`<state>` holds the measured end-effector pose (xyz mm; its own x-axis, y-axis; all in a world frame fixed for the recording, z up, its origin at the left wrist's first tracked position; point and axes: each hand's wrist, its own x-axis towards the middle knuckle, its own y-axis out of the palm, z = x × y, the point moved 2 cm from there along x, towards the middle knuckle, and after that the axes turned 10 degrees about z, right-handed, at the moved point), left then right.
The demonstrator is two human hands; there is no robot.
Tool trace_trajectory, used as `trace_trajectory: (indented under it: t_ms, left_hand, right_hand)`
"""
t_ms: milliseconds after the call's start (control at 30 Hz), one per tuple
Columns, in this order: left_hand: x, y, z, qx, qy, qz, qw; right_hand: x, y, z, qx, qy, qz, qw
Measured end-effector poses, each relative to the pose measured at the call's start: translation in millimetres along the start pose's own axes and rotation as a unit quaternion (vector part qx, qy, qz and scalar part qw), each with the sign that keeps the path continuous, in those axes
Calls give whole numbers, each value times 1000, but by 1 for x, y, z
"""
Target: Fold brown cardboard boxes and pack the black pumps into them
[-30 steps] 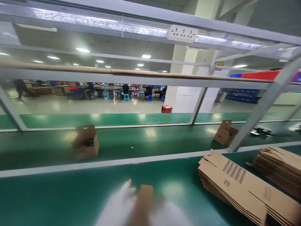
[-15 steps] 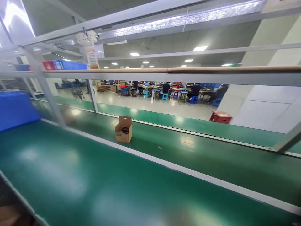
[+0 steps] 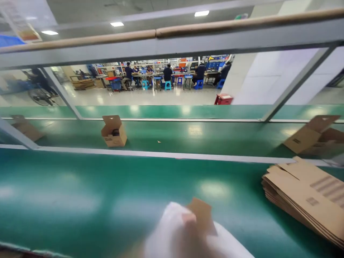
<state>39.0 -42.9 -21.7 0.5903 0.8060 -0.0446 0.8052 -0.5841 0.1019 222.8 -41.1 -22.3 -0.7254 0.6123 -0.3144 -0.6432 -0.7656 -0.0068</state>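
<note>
At the bottom middle, my hands appear in white coverings, probably gloves, and are smeared by motion. My left hand [image 3: 166,229] is closed on a brown cardboard box [image 3: 202,215], with a bare fingertip showing at its edge. My right hand [image 3: 228,240] is against the other side of this cardboard, its fingers hidden. Only an upright flap of the cardboard shows clearly; its lower part is blurred. To the right, a stack of flattened cardboard boxes [image 3: 303,193] lies on the green surface [image 3: 107,193].
Across a pale divider strip [image 3: 150,154], an open cardboard box [image 3: 115,138] stands with something dark inside. Other boxes sit at far left [image 3: 27,129] and right [image 3: 306,138]. A metal rail [image 3: 134,52] crosses above. People work at distant benches.
The view has swung right and down. My hands with the cardboard have come into sight at the bottom, and the flattened stack now shows at right. The open box stays standing.
</note>
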Motion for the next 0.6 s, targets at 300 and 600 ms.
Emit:
trace_trajectory:
  t_ms: [300,600]
  left_hand:
    - [-15,7,6,-65,-53,25,996]
    - [-25,3,5,4,6,40,999]
  right_hand:
    - [-6,-28,-9,173,-23,174,969]
    - [26,-18,48,-344,187,200,898]
